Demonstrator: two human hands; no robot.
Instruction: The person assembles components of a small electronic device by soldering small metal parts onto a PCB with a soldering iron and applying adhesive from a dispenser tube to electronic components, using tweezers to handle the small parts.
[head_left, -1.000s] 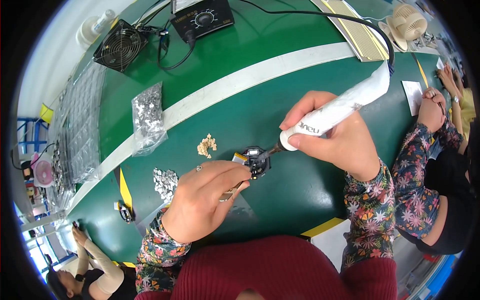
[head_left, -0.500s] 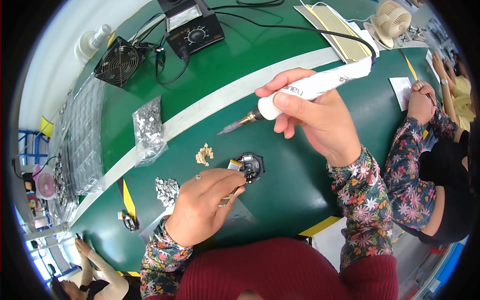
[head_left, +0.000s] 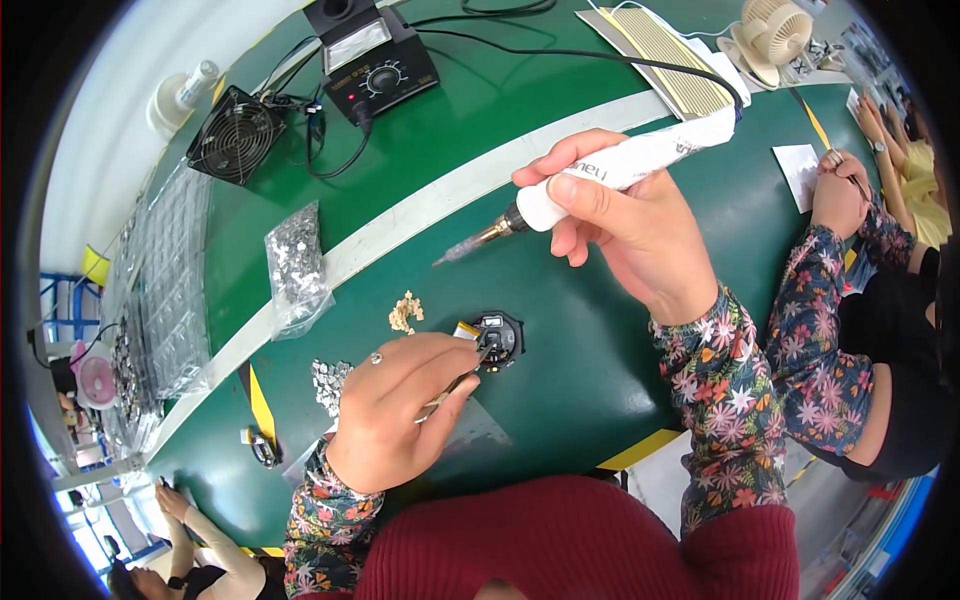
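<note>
My right hand (head_left: 650, 240) is closed around the white-wrapped handle of a soldering iron (head_left: 640, 165), held above the table with its tip pointing left and down. The tip is apart from everything on the table. Tweezers (head_left: 436, 402) are pinched in my left hand (head_left: 392, 415), their points at the edge of a round black device housing (head_left: 512, 340). Small electronic parts show inside the housing, and a flat silver and yellow piece (head_left: 466, 331) sits at its left side. My left fingers partly cover the housing.
Piles of small tan parts (head_left: 406, 312) and silver parts (head_left: 330, 385) lie left of the housing. Beyond are a bag of metal parts (head_left: 295, 270), a black fan (head_left: 236, 135) and a soldering station (head_left: 378, 78), whose cable runs to the iron. A co-worker's hand (head_left: 842, 195) is at the right.
My left hand has shifted slightly left, showing more of the tweezers and housing. The soldering iron stays raised in my right hand, nearly still.
</note>
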